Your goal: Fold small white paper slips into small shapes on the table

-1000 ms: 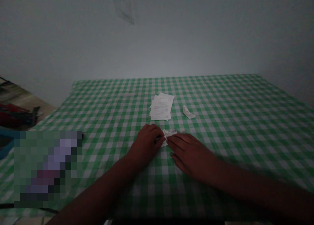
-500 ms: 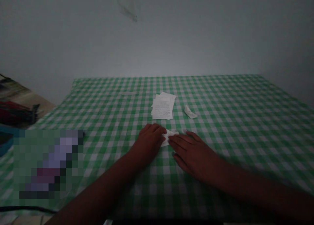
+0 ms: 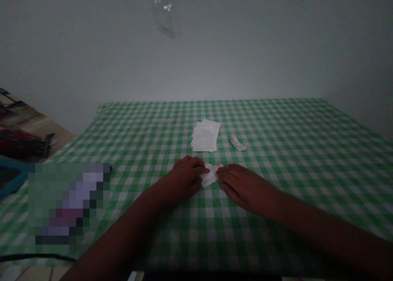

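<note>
A small creased piece of white paper (image 3: 210, 177) lies on the checked cloth between my two hands. My left hand (image 3: 187, 176) is closed on its left side, the fingers bent over the edge and the thumb tucked low. From the right, my right hand (image 3: 241, 185) rests on the paper's edge with fingers stretched out, fingertips touching it. Parts of the paper are covered by my fingers. Just beyond lies a stack of printed paper sheets (image 3: 204, 138), loosely fanned. To its right is a small folded strip of white paper (image 3: 238, 143).
A green and white checked tablecloth (image 3: 276, 129) covers the table up to the wall. At left a blurred-out rectangular object (image 3: 73, 203) lies near a black cable (image 3: 37, 256). A clear plastic bag (image 3: 165, 13) hangs on the wall. Beyond the left edge is a blue object (image 3: 14, 174).
My right hand has slid slightly right, its fingertips now at the paper's edge, and more of the paper shows between my hands. The camera view has tilted up a little.
</note>
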Action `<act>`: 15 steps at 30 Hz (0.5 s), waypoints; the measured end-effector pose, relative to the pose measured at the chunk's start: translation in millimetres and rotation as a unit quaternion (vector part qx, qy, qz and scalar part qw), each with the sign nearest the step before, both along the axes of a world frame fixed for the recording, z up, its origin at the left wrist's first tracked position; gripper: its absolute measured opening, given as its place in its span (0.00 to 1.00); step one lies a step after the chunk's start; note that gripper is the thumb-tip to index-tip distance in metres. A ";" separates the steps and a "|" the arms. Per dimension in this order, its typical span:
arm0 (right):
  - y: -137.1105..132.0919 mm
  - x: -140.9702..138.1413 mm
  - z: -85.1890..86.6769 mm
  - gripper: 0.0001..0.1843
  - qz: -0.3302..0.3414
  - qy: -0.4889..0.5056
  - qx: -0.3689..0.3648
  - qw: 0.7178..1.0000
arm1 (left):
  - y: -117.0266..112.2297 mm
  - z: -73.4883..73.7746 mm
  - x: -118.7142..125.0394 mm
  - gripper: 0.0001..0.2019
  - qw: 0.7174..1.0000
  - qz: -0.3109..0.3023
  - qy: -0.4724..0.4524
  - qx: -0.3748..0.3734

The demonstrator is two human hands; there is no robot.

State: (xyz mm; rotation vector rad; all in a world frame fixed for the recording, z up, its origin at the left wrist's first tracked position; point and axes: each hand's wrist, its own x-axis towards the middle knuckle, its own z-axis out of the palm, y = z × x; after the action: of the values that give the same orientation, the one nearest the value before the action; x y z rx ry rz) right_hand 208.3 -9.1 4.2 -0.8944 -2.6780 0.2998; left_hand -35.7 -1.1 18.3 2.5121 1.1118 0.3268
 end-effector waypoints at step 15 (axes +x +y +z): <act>3.5 -12.5 -7.6 0.14 -0.068 0.113 -0.046 0.990 | -1.2 -7.6 15.4 0.11 0.999 0.031 -0.038 -0.015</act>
State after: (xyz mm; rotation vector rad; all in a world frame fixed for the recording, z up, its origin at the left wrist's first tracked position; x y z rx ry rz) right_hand 195.8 -5.6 -3.4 -1.0006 -2.4000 0.4656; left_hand -20.3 -2.3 10.7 2.4220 1.1572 0.4168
